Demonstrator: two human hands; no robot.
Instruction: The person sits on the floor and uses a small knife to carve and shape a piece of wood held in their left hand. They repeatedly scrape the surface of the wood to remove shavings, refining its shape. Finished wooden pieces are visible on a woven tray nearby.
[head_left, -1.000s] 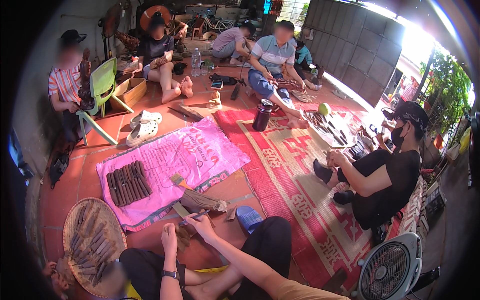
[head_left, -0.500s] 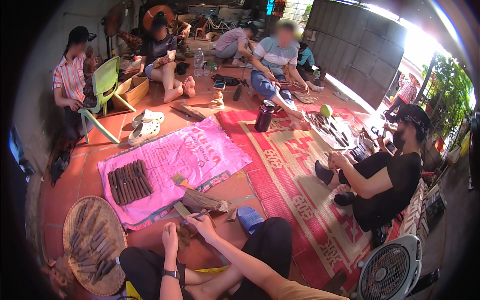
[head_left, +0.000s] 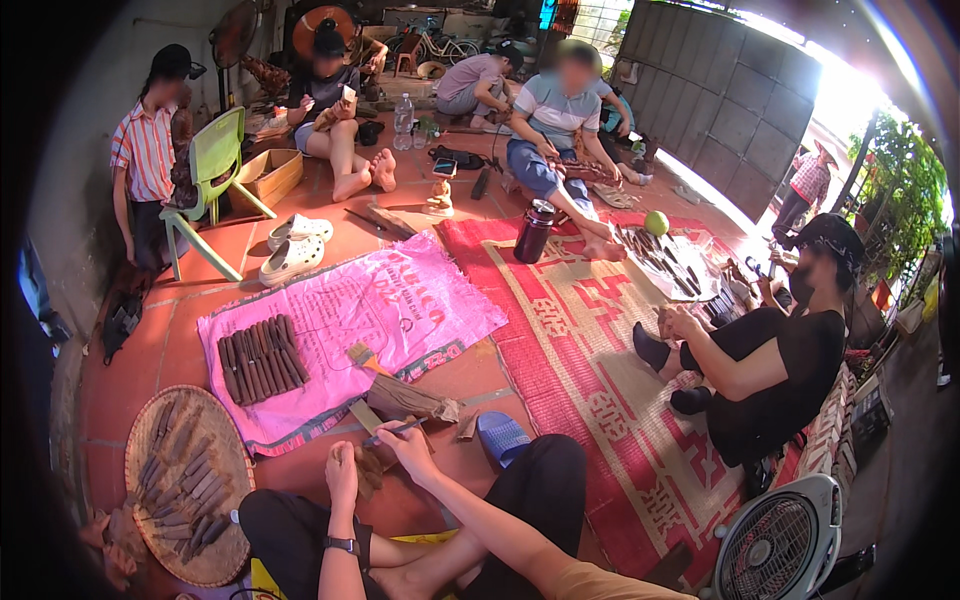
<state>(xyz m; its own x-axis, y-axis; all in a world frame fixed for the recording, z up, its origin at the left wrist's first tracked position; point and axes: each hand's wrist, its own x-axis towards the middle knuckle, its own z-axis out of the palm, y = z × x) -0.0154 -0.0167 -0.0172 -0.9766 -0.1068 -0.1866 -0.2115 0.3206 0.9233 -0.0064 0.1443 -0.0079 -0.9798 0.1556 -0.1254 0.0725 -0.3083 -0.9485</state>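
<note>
Hands first: your left hand (head_left: 343, 470) is curled shut around a short brown piece of wood (head_left: 368, 468), held low over the tiled floor (head_left: 130, 380) just in front of your crossed legs. Your right hand (head_left: 412, 447) is touching the same piece from the other side, its grip closed on a thin knife (head_left: 395, 432) whose tip points left, back toward your left hand.

Take the pink sack (head_left: 360, 320) spread on the floor as your landmark. Your hands sit just off its near edge. On its left part lies a neat row of dark sticks (head_left: 260, 358), side by side. At its near edge, right beyond your hands, rests a chopping block (head_left: 408, 400) with a flat wooden offcut beside it (the exact shape is hard to tell). Left of the sack and nearer to you is a round woven tray (head_left: 150, 440) carrying more sticks. Right of the sack, close to your right knee, lies a blue slipper (head_left: 500, 436). Further right, a red patterned mat (head_left: 590, 350) runs away from you, with a dark flask (head_left: 532, 230) standing at its far end. Beyond the sack sit a pair of white clogs (head_left: 290, 245) and a green chair (head_left: 212, 165). Other people sit around on the mat and the floor.
</note>
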